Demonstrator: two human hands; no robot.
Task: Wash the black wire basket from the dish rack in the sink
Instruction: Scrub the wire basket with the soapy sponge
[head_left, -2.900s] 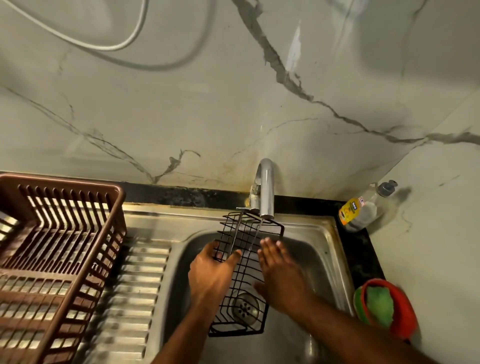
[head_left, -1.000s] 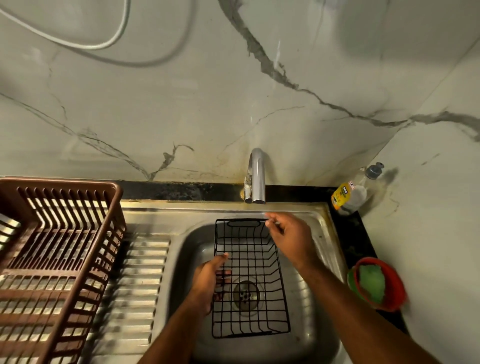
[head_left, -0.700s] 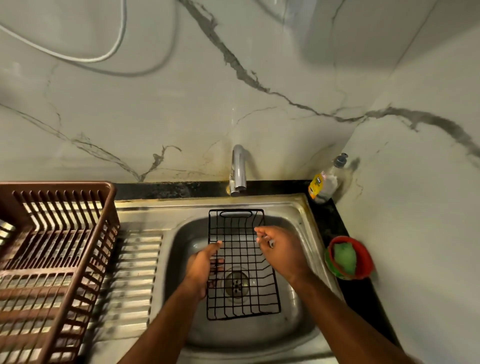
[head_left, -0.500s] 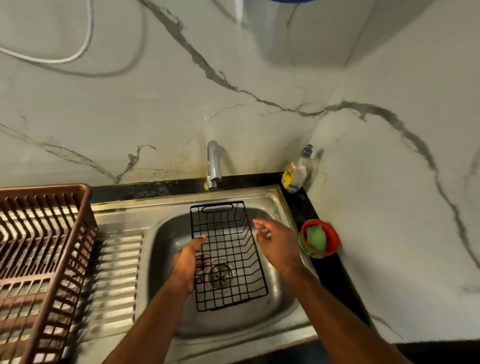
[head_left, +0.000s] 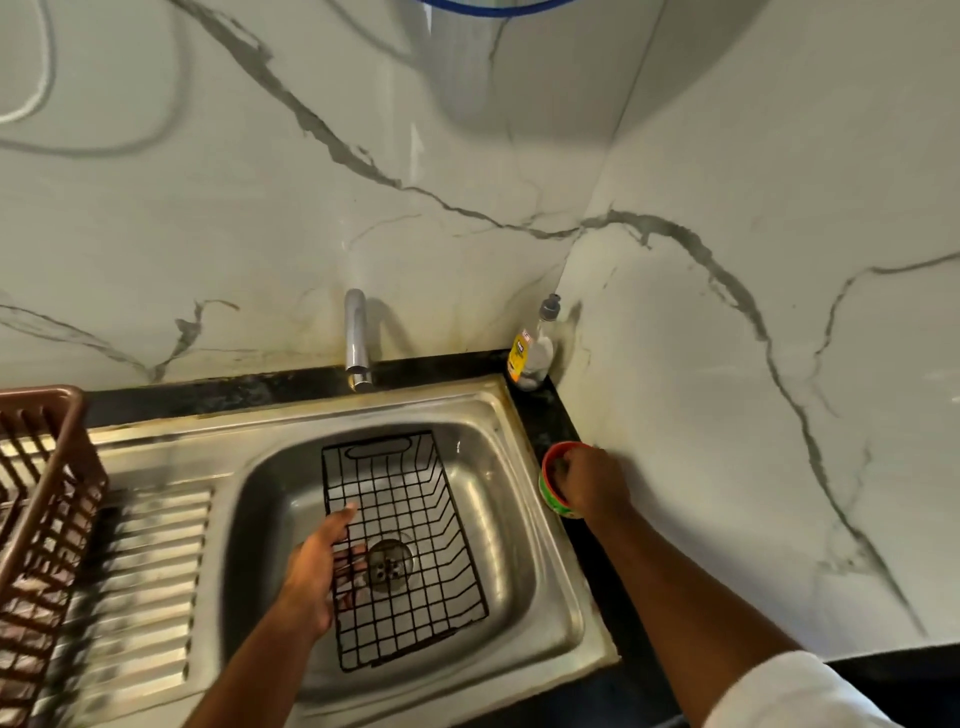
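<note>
Black wire basket (head_left: 410, 540) lies in sink (head_left: 550, 587) w/ left hand (head_left: 317, 564) gripping its side; right hand (head_left: 589, 483) reaches into red bowl (head_left: 551, 496) – grip unclear. Dish rack (head_left: 47, 499) left, soap bottle (head_left: 530, 348) in corner.

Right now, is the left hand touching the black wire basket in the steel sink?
Touching. The head view shows the left hand gripping the black wire basket's left rim, fingers curled through the wires.

black wire basket (head_left: 410, 540) in sink (head_left: 519, 587), left hand (head_left: 317, 566) gripping its side
</note>
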